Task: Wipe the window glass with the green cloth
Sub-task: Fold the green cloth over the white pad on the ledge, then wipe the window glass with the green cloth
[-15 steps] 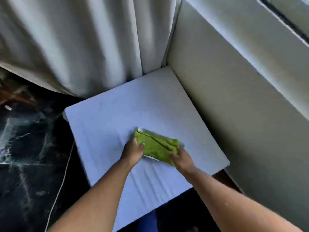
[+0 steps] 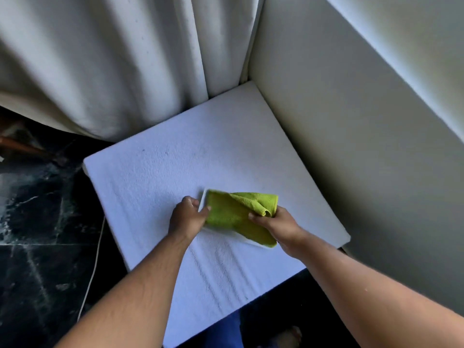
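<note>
While the green cloth lies on a white tray-like object near the middle of the white padded surface, both hands are on it. Cloth is folded, its far-right corner curled up and rolled over toward the right hand. Right hand grips that right edge: thumb on top of the fabric, fingers closed around the rolled part. Near-right end of the cloth hangs over the tray's edge, just under the right wrist. Left hand is closed on the left end, thumb pressing the cloth's left edge, fingers curled round the tray's white rim, which shows as a thin strip at the far-left corner. Can't tell what the tray is exactly; only its rim and a sliver along the near side are visible. Both forearms are bare and come in from the near edge, left one from near-left, right one from near-right. The padded surface is a textured white slab, tucked into a corner: pale curtain folds hang along its far-left side, a plain light wall runs along its right side. Left of the slab, dark marbled floor with white veining. A thin white cable runs across the floor just beside the slab's left edge. Something blue shows below the slab's near edge; too little visible to tell what.
</note>
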Demonstrator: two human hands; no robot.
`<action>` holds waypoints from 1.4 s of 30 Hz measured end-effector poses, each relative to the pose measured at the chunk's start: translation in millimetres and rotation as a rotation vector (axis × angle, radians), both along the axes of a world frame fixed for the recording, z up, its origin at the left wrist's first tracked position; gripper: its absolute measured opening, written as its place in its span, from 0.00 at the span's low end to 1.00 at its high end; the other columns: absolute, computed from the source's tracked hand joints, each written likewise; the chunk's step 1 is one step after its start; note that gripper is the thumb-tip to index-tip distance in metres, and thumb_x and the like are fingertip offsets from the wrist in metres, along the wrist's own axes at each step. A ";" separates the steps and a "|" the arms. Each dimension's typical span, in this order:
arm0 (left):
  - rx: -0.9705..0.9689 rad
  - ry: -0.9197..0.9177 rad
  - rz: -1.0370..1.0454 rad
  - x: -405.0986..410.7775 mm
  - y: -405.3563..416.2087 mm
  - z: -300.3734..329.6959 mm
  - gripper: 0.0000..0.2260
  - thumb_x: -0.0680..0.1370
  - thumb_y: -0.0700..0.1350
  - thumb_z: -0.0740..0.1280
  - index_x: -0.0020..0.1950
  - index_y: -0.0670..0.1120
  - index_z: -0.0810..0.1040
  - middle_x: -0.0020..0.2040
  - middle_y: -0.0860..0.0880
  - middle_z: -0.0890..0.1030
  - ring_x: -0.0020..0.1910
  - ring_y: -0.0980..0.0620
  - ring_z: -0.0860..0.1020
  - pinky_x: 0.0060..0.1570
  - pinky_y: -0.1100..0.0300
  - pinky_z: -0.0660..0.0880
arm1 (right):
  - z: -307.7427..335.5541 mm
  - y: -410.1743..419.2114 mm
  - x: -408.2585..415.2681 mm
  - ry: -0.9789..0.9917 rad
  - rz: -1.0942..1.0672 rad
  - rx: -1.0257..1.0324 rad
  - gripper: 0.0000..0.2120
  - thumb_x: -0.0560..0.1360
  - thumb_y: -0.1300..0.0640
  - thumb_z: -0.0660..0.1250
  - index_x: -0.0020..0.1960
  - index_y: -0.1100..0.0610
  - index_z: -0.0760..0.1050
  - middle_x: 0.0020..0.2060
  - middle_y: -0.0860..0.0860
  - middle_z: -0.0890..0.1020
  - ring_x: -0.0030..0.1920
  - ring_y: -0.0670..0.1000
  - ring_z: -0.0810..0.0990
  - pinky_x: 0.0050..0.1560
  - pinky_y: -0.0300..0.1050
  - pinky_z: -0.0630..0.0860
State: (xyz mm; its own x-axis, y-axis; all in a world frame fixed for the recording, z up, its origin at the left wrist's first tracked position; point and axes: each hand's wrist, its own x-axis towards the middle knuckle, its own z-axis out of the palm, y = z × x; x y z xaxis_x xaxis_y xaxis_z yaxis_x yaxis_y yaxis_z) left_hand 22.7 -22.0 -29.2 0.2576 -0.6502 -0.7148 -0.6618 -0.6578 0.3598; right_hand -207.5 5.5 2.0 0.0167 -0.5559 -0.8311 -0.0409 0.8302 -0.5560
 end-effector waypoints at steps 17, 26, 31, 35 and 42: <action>0.113 1.297 -0.191 -267.6 18.5 382.7 0.09 0.74 0.40 0.71 0.51 0.40 0.87 0.50 0.40 0.87 0.49 0.44 0.87 0.47 0.49 0.84 | 370.7 166.1 -234.4 0.157 -0.426 -0.446 0.02 0.75 0.44 0.72 0.45 0.37 0.84 0.44 0.45 0.89 0.44 0.47 0.88 0.41 0.53 0.83; -0.620 1.060 -0.938 -465.6 90.5 698.1 0.03 0.77 0.42 0.72 0.44 0.45 0.82 0.36 0.49 0.87 0.31 0.56 0.85 0.30 0.64 0.80 | 628.6 293.0 -359.3 0.972 -0.604 -1.127 0.19 0.63 0.54 0.72 0.53 0.54 0.79 0.43 0.49 0.85 0.44 0.49 0.83 0.46 0.41 0.80; -1.085 1.048 -1.138 -537.9 132.4 841.3 0.05 0.78 0.45 0.72 0.43 0.46 0.81 0.39 0.50 0.83 0.36 0.52 0.82 0.31 0.66 0.77 | 745.7 306.3 -415.1 2.358 -0.377 -1.052 0.36 0.67 0.62 0.74 0.72 0.54 0.67 0.65 0.61 0.79 0.58 0.64 0.80 0.56 0.55 0.77; -1.245 1.022 -1.148 -557.8 137.1 869.4 0.12 0.75 0.48 0.74 0.53 0.42 0.83 0.45 0.44 0.86 0.42 0.46 0.84 0.35 0.61 0.79 | 762.9 273.3 -440.8 2.565 0.636 -0.931 0.37 0.74 0.55 0.70 0.80 0.52 0.60 0.79 0.57 0.63 0.77 0.61 0.65 0.76 0.60 0.65; -2.408 0.599 -0.776 -556.4 109.6 905.3 0.11 0.80 0.50 0.64 0.58 0.48 0.80 0.51 0.48 0.86 0.45 0.48 0.85 0.41 0.58 0.79 | 756.7 213.0 -422.3 2.502 0.229 -0.806 0.38 0.70 0.39 0.65 0.77 0.54 0.66 0.71 0.62 0.74 0.69 0.64 0.75 0.71 0.63 0.70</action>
State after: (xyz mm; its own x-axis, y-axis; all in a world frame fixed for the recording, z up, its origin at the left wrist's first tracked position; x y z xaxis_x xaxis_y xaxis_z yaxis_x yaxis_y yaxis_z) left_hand -533.7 87.6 876.1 -0.1044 0.1015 0.9893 -0.1001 0.9886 -0.1120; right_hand -629.8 218.5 758.7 -0.0251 -0.7098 0.7040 -0.6837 0.5259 0.5059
